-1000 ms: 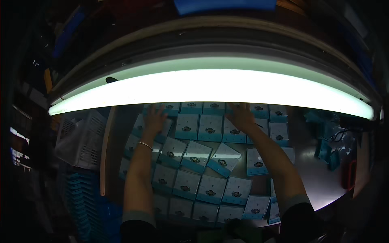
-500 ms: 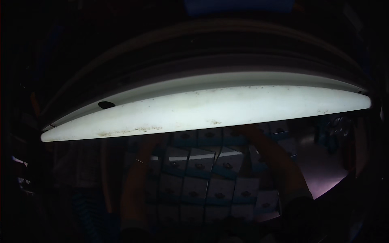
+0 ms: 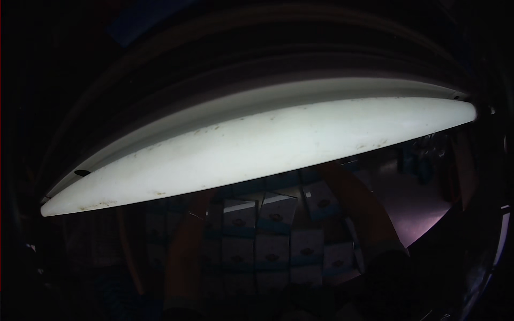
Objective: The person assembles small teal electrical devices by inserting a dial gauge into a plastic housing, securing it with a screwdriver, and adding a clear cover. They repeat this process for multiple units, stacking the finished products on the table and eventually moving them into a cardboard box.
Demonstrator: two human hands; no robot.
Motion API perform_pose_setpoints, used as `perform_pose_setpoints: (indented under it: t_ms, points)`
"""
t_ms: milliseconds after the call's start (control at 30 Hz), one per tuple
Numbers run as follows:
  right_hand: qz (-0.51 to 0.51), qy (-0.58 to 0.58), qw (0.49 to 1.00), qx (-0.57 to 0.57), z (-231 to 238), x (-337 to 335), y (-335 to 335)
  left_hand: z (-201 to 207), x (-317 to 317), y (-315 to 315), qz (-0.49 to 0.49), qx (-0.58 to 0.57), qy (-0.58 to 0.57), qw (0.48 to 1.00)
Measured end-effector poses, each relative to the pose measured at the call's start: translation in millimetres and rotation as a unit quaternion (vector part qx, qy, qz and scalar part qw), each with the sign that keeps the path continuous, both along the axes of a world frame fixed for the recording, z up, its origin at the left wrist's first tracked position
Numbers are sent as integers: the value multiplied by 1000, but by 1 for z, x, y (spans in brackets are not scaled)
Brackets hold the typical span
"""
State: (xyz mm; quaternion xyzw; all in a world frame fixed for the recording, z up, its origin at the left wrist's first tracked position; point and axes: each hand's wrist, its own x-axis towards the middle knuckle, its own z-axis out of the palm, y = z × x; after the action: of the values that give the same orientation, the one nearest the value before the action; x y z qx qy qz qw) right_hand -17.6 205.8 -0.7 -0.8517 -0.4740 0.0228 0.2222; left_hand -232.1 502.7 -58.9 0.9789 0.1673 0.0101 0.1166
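Both my forearms reach up from the lower edge and pass under a glowing white lamp [image 3: 267,144]. The lamp hides my fingers, so what they hold does not show. My left hand [image 3: 205,197] shows only at its wrist, where a thin pale band crosses it. Just the dim back part of my right hand [image 3: 329,170] shows below the lamp's edge. Between and below my arms lie several flat white-and-blue packs [image 3: 273,251] in rows, some tilted against each other. One tilted pack [image 3: 320,200] is close to my right forearm [image 3: 358,203].
The long lamp spans nearly the whole width in front of my arms, with brown specks on its cover. A pale, purplish smooth surface [image 3: 420,208] lies right of my right arm. Something blue [image 3: 152,18] shows at the far edge. Most surroundings are too dark to make out.
The view has turned, so the lamp slants more, its left end lower and right end higher. The packs appear shifted, with a wider gap beside the tilted one. Both forearms stay stretched under the lamp.
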Motion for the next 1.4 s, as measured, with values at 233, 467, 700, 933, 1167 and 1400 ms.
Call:
perform_pose_setpoints:
  t_ms: [233, 467, 700, 933, 1167, 1400]
  points:
    - [-84, 37, 995, 36, 3, 18, 40, 6, -46, 58, 65, 109, -94, 987]
    - [-63, -249, 966, -25, -47, 63, 6, 44, -54, 90, 27, 51, -43, 997]
    - [-196, 24, 979, 50, 66, -9, -119, 143, -120, -103, -142, -160, -115, 970]
    - [-222, 246, 939, 91, 20, -138, -208, 104, -171, -354, -361, -212, -44, 907]
    - [-169, 268, 944, 92, 9, -130, -192, 88, -138, -390, -375, -138, 12, 916]
    - [-135, 282, 939, 143, -11, -93, -135, 83, -149, -372, -401, -32, -32, 915]
